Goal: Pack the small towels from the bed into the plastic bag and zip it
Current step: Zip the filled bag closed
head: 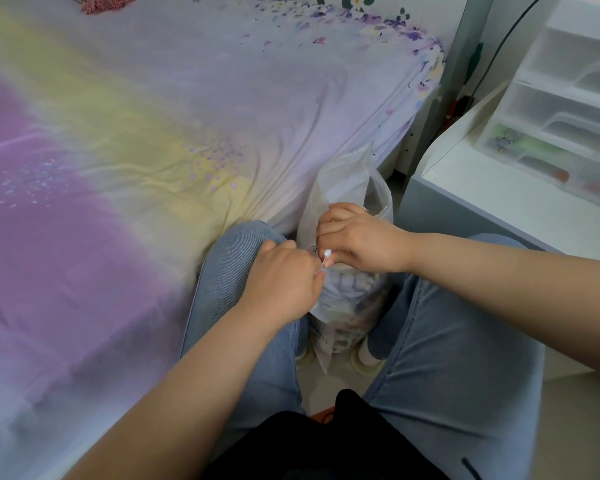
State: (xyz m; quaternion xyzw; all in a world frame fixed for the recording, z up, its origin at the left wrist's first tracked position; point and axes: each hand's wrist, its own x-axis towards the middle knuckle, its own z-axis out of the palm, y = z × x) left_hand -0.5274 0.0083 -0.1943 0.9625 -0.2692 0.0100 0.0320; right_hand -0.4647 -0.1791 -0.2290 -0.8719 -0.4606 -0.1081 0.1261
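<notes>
Between my knees, off the bed's near edge: plastic bag (343, 299) stands packed with towels (347, 289) | left hand (281, 282) pinches the zip end, right hand (357, 240) grips the top | bed (153, 133) shows no towels; zipping looks unfinished.

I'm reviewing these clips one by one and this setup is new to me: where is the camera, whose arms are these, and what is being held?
There is no machine here. The one picture comes from a wide-angle camera worn on a person's head, looking down at their own arms and jeans-clad knees. The left hand and right hand both pinch the top edge of a translucent plastic bag standing between the knees, with small towels showing inside. To the left lies the bed under a pastel sheet; no loose towels are visible on it. On the right stands a white drawer unit.
</notes>
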